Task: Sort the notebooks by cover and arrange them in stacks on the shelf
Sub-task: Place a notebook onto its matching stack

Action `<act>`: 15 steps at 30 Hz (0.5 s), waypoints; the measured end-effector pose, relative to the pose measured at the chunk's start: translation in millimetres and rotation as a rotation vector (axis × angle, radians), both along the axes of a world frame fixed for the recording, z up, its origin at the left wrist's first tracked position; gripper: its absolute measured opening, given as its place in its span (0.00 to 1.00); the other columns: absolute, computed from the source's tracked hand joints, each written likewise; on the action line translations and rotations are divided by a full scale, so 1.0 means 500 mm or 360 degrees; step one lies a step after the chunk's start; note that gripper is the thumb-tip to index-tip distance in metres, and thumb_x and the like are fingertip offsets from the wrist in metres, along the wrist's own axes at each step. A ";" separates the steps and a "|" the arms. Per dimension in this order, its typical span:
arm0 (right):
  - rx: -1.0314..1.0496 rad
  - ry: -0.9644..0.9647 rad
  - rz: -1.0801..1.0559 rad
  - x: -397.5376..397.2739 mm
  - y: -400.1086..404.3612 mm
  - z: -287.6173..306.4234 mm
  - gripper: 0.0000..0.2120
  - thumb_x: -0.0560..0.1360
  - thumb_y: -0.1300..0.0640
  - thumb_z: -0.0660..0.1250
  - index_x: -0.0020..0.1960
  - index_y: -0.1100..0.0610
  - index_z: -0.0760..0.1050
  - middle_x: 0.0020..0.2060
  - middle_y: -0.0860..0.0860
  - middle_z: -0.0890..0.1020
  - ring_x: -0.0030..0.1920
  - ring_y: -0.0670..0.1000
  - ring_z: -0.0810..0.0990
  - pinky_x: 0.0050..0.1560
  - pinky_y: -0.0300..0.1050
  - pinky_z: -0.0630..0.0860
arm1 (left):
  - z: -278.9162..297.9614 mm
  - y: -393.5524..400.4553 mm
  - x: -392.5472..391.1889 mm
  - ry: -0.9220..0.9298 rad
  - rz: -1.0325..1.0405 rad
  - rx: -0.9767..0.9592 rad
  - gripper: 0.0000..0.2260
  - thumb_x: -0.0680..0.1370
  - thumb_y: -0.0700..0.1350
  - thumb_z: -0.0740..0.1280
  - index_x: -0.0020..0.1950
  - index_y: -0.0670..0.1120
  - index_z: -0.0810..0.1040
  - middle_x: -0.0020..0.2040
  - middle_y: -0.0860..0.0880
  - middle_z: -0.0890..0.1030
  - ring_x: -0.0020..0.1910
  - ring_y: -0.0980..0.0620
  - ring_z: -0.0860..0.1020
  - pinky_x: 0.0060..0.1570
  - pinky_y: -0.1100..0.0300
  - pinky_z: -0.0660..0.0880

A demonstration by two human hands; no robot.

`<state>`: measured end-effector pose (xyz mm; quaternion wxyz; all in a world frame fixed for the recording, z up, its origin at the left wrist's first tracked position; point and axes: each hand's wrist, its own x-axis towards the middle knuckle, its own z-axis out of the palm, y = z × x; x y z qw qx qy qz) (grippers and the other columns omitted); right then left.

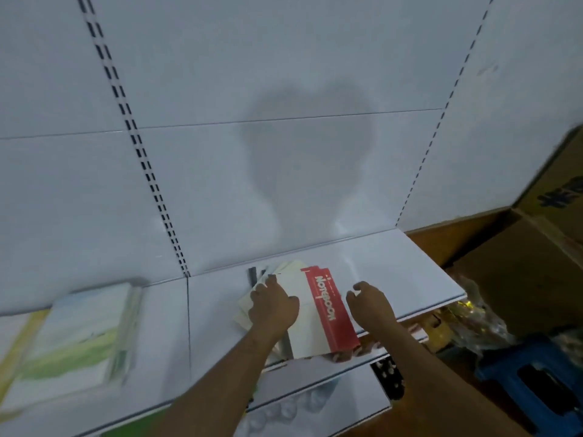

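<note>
In the head view, a white shelf is seen from above, backed by white wall panels with two slotted uprights. A loose, fanned pile of notebooks lies on the shelf near its front edge, right of the middle. The top one is a white notebook with a red band along its right side, printed with white lettering; cream covers are fanned out beneath it to the left, and a dark spine shows at the far end. The left hand is laid palm down on the left part of this pile, its fingers spread and fairly straight, pressing on the covers rather than curled round them. The right hand is held just to the right of the red band with its fingers curled inward; nothing is seen between them, and whether it touches the notebook cannot be told. A separate stack of notebooks with a green and pale landscape cover is placed well apart on the left section of the shelf, blurred. To the right of the shelf, brown cardboard boxes are stacked; what they hold is not visible. Crumpled clear plastic wrapping and a blue stool are seen below them.
</note>
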<state>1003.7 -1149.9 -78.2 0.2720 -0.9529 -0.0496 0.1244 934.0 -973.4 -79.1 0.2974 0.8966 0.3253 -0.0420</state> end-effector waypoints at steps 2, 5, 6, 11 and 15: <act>0.0049 0.0189 0.0029 0.004 0.015 -0.017 0.22 0.80 0.49 0.57 0.68 0.62 0.67 0.63 0.58 0.76 0.60 0.56 0.77 0.57 0.46 0.72 | -0.011 -0.015 -0.010 0.0082 0.0042 0.0001 0.26 0.76 0.52 0.62 0.71 0.43 0.60 0.67 0.41 0.67 0.66 0.43 0.66 0.61 0.50 0.70; 0.0143 0.0322 0.0154 -0.004 0.030 -0.038 0.17 0.81 0.49 0.56 0.59 0.61 0.72 0.55 0.58 0.80 0.49 0.54 0.79 0.53 0.47 0.76 | -0.020 -0.052 -0.007 0.0019 0.0146 -0.0104 0.24 0.75 0.50 0.65 0.67 0.42 0.64 0.63 0.42 0.70 0.64 0.43 0.68 0.59 0.52 0.71; 0.0180 0.0323 0.0158 -0.004 0.033 -0.044 0.16 0.81 0.48 0.56 0.57 0.60 0.72 0.54 0.57 0.80 0.48 0.54 0.79 0.54 0.48 0.77 | -0.020 -0.065 -0.002 -0.0011 0.0193 -0.0150 0.25 0.75 0.50 0.66 0.67 0.41 0.64 0.63 0.41 0.70 0.63 0.43 0.68 0.59 0.52 0.70; 0.0350 0.0416 0.0084 -0.017 0.016 -0.076 0.19 0.80 0.45 0.58 0.61 0.59 0.63 0.55 0.55 0.76 0.47 0.52 0.74 0.49 0.48 0.73 | -0.024 -0.098 0.010 -0.0187 0.0547 -0.0462 0.22 0.73 0.47 0.69 0.63 0.40 0.68 0.60 0.42 0.75 0.57 0.44 0.76 0.55 0.54 0.75; 0.0527 0.0221 -0.0022 -0.009 0.011 -0.049 0.12 0.79 0.50 0.62 0.53 0.57 0.63 0.49 0.56 0.77 0.44 0.55 0.75 0.48 0.50 0.74 | -0.006 -0.127 -0.016 -0.0529 0.0562 -0.0678 0.17 0.77 0.43 0.65 0.65 0.46 0.68 0.59 0.45 0.79 0.51 0.50 0.78 0.52 0.58 0.77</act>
